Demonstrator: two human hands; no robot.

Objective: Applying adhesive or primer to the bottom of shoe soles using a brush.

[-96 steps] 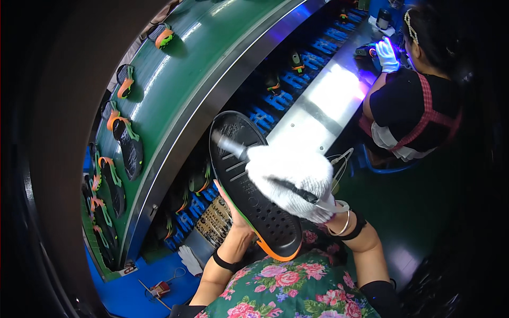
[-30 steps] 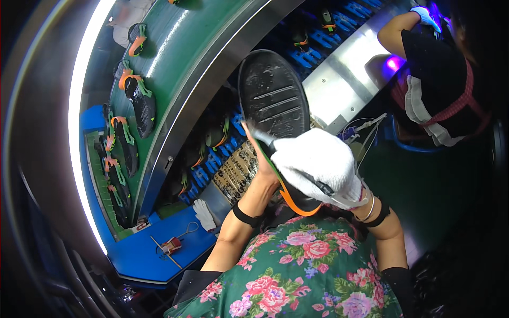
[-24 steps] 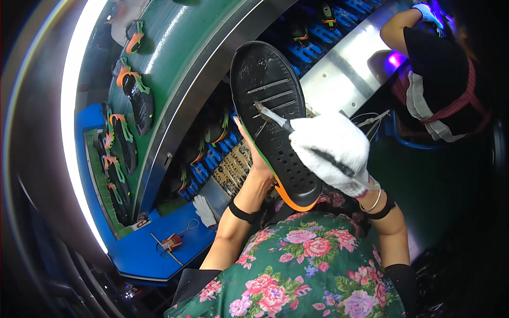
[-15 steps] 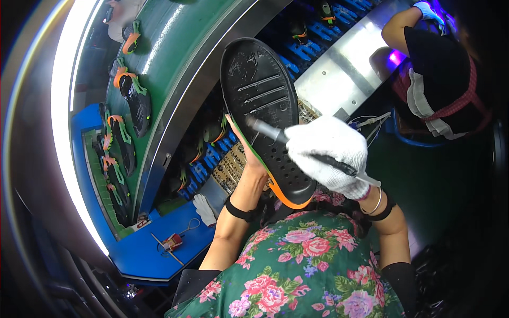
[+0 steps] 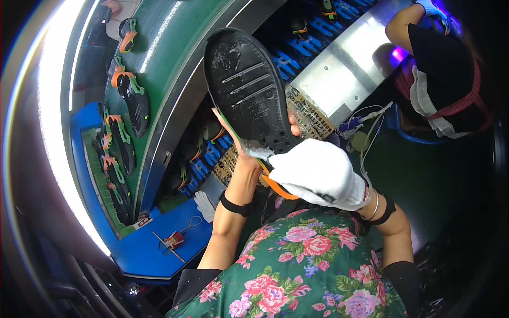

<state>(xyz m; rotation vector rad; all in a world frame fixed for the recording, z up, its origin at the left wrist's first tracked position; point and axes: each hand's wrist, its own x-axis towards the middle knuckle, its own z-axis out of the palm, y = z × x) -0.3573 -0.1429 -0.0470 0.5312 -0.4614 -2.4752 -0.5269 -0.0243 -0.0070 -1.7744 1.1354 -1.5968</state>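
Note:
A large black shoe sole (image 5: 244, 69) with an orange and green rim is held up in front of me, its inner side facing me. My bare left hand (image 5: 247, 159) grips it from behind, fingers showing past the right edge. Shiny wet patches lie on its wider upper end, and ribs and small holes show lower down. My right hand (image 5: 321, 172), in a white knitted glove, is closed on a brush (image 5: 257, 151). The bristles are at the sole's left edge, near its lower part; the glove hides the handle and the sole's lower end.
Left, a green conveyor belt (image 5: 177, 47) carries several black shoe parts with orange and green trim. A blue table (image 5: 138, 254) below holds a small red-brown tool (image 5: 172, 241) and a white glove (image 5: 204, 206). A metal panel (image 5: 339, 74) lies beyond; a co-worker (image 5: 445, 79) sits at right.
The brush has moved down from the middle of the sole to its lower left edge, with my right hand turning. The sole has shifted slightly left and up.

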